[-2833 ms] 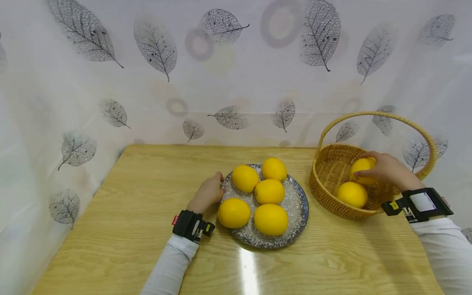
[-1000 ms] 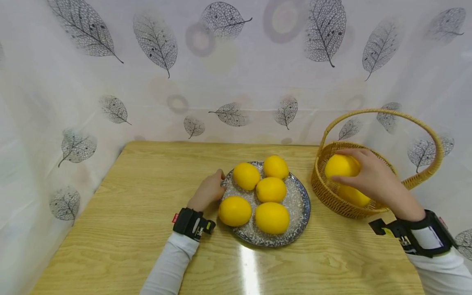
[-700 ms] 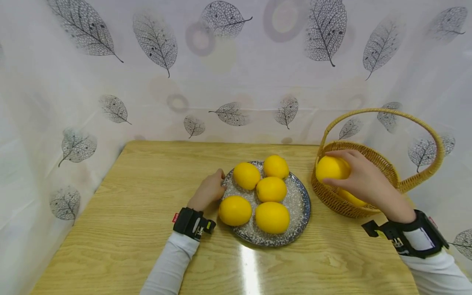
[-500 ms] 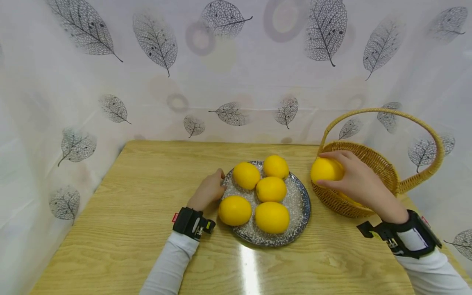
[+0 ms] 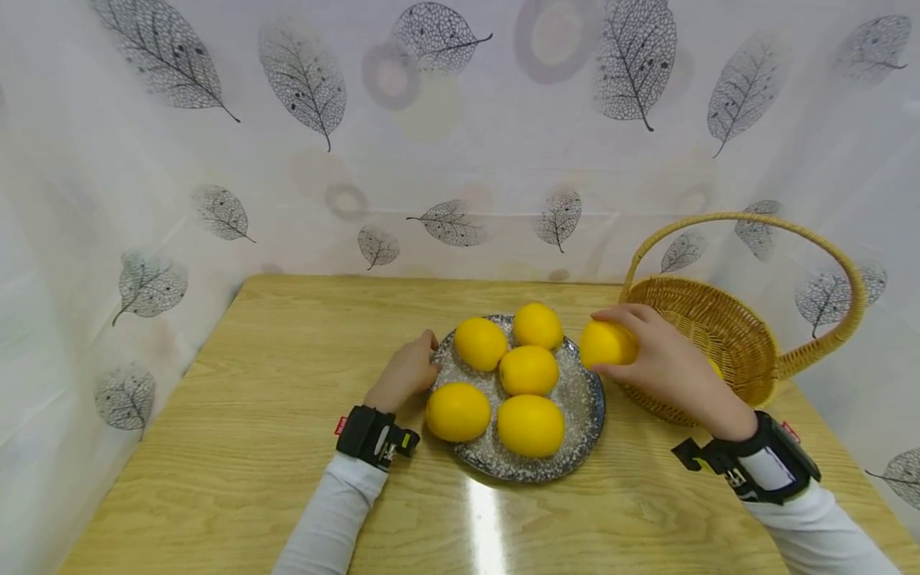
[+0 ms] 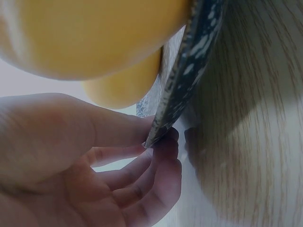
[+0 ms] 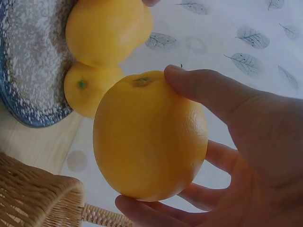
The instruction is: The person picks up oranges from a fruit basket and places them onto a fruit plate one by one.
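In the head view, my right hand (image 5: 668, 363) grips an oval yellow citrus fruit (image 5: 606, 343) over the right rim of a round speckled plate (image 5: 578, 431). The right wrist view shows a green stem mark on the held fruit (image 7: 149, 137), thumb at one end and fingertips at the other. Several more yellow citrus fruits (image 5: 530, 426) lie on the plate. My left hand (image 5: 404, 374) pinches the plate's left rim; in the left wrist view its thumb lies above the rim (image 6: 182, 80) and its fingers below.
A wicker basket (image 5: 747, 343) with a tall arched handle stands right of the plate. A sliver of another yellow fruit (image 5: 715, 368) shows in it, mostly behind my right hand. The wooden table (image 5: 273, 383) meets a leaf-patterned cloth (image 5: 474, 176) at the back.
My right hand has lifted the citrus fruit out of the basket and carried it left, to the plate's right rim. My left hand has stayed on the plate.
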`<control>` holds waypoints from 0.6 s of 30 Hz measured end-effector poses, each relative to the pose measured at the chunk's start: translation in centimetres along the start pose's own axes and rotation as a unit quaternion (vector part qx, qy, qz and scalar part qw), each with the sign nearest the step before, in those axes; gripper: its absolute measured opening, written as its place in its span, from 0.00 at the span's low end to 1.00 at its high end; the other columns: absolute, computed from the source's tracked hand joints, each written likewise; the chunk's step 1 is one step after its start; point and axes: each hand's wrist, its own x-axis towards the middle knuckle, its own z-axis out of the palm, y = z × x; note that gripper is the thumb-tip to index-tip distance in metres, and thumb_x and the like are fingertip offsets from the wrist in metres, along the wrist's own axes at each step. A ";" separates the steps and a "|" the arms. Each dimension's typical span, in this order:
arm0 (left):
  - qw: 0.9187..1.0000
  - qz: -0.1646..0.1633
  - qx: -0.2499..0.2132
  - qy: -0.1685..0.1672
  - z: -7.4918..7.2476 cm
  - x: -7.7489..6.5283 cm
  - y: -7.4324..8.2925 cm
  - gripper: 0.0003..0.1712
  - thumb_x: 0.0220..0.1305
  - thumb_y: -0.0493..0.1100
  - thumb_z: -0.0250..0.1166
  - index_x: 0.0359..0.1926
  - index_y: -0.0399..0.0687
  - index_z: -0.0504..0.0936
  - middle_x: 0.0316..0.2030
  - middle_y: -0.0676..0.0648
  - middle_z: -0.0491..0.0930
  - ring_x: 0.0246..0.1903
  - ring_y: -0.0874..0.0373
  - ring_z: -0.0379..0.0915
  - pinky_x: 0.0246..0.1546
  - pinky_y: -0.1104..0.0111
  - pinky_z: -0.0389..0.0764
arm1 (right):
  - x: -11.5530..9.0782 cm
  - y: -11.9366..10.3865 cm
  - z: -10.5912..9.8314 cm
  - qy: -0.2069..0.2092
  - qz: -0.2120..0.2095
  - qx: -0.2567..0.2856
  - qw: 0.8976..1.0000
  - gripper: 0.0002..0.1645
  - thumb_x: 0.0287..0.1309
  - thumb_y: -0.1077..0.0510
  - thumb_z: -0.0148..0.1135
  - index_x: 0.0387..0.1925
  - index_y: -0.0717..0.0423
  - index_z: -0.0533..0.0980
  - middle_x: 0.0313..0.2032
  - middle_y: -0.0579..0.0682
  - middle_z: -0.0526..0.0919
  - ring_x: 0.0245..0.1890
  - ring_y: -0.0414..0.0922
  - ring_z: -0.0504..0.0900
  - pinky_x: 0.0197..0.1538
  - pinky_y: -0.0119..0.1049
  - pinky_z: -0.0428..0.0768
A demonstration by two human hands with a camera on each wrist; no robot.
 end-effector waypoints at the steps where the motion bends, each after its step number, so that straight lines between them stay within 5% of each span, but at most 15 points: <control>1: 1.000 0.000 0.001 0.000 0.0 0.0 0.0 0.18 0.75 0.39 0.59 0.61 0.40 0.70 0.44 0.39 0.81 0.35 0.51 0.72 0.35 0.64 0.72 | 0.0 0.0 0.2 -0.002 -0.002 0.004 1.000 0.41 0.55 0.42 0.76 0.67 0.49 0.73 0.65 0.62 0.71 0.56 0.62 0.78 0.53 0.59 0.79; 18: 1.000 0.002 0.000 0.000 -0.1 0.1 0.0 0.18 0.74 0.39 0.59 0.60 0.40 0.70 0.48 0.37 0.81 0.36 0.51 0.73 0.37 0.63 0.73 | 0.8 0.3 3.5 -0.028 -0.022 -0.004 0.999 0.41 0.54 0.45 0.77 0.68 0.50 0.73 0.66 0.61 0.71 0.59 0.62 0.78 0.54 0.59 0.79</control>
